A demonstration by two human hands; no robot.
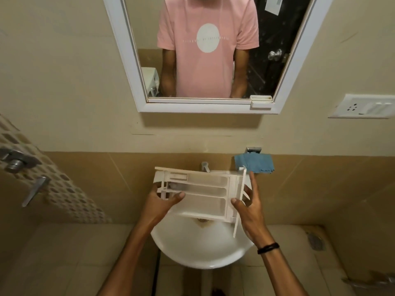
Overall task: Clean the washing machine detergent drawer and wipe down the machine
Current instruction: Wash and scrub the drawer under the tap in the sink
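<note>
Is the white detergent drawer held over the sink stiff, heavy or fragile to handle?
The detergent drawer likely stays stiff: it spans from the left hand to the right hand without sagging. It is probably light, being thin hollow plastic. Its thin ribs might crack if knocked against the sink.

The detergent drawer point(201, 193) looks matt white plastic, the basin point(198, 246) glossy ceramic, the blue cloth point(254, 164) soft.

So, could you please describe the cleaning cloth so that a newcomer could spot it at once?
Start at the white-framed mirror and drop to the round white basin below it. On the wall right of the tap hangs the cloth. It is the only blue thing in view.
</note>
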